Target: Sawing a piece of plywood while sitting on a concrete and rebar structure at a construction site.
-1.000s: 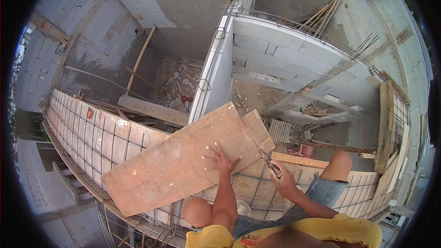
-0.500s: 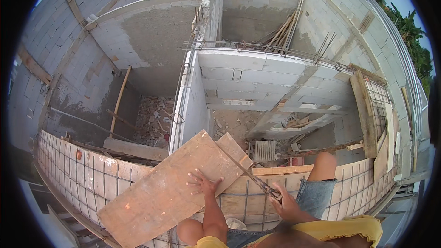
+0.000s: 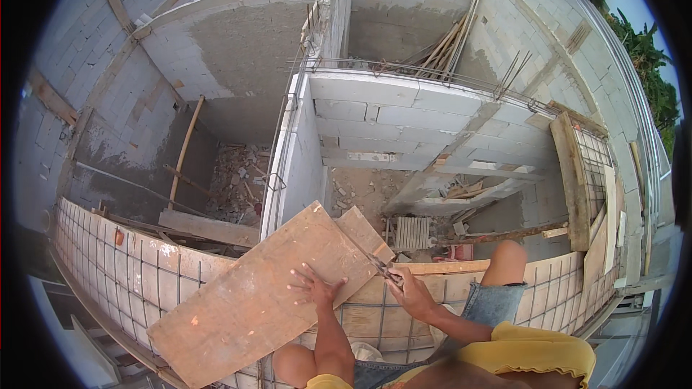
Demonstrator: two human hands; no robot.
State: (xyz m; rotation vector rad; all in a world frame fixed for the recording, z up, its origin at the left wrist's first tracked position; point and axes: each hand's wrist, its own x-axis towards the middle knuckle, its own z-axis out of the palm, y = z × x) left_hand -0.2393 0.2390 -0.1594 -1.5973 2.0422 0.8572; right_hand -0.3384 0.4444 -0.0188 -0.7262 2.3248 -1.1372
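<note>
The left hand (image 3: 316, 288) lies spread flat on the board (image 3: 231, 310), the right hand (image 3: 414, 297) grips the saw (image 3: 380, 266), and the room (image 3: 249, 108) contains rubble (image 3: 234, 173).

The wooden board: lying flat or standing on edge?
Lying flat: the board shows its broad face, and the left hand rests on top.

The board (image 3: 249, 306) is matt wood, scuffed and flecked with pale marks. The saw (image 3: 379, 266) looks like dull metal. Ribbed-looking dark metal bars (image 3: 383, 307) cross plain, stained wood panels (image 3: 476, 289). Wall blocks (image 3: 396, 112) look chalky and matt; grey plaster (image 3: 245, 43) looks rough. Shorts (image 3: 491, 306) are faded denim, the shirt (image 3: 533, 346) soft yellow cloth.
</note>
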